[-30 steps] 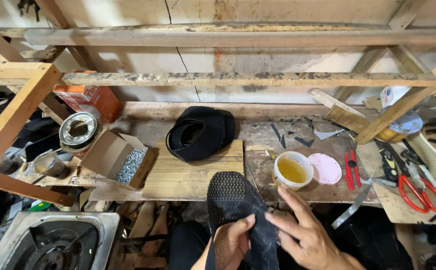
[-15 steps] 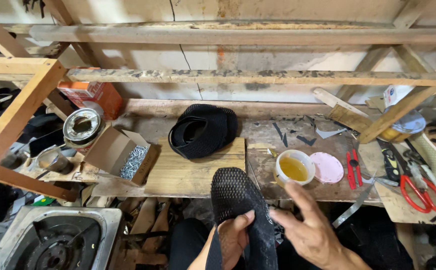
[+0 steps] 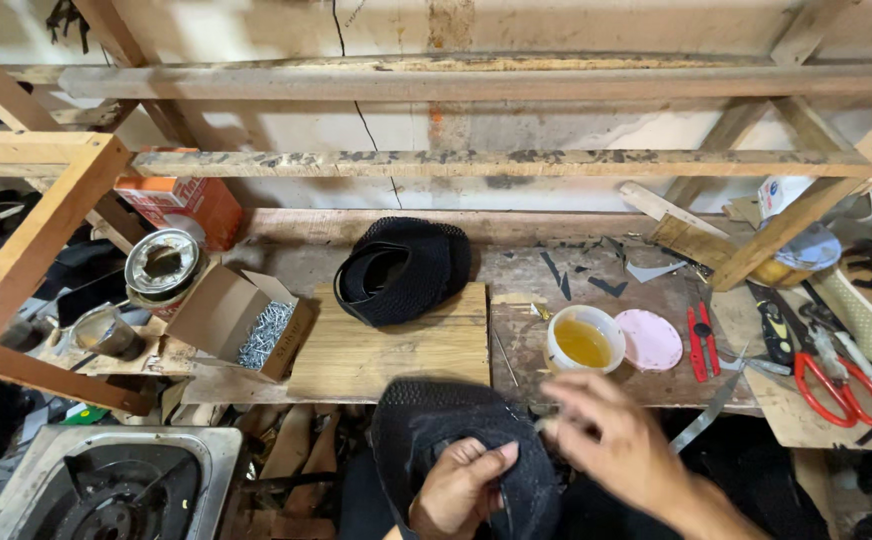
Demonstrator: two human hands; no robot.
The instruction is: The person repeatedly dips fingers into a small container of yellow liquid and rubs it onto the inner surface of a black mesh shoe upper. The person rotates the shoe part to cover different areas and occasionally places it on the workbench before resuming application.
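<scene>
We judge the step in hand to be work on the black mesh shoe upper [image 3: 456, 440], low in the frame's middle at the bench [image 3: 386, 355] edge. Our left hand [image 3: 461, 490] is clamped on it, thumb pressed into the fabric. Our right hand [image 3: 611, 445], blurred just right of it, has fingers spread and holds nothing, hovering below the cup of yellow glue [image 3: 584, 340]. Any next move calls for a steady left-hand grip.
</scene>
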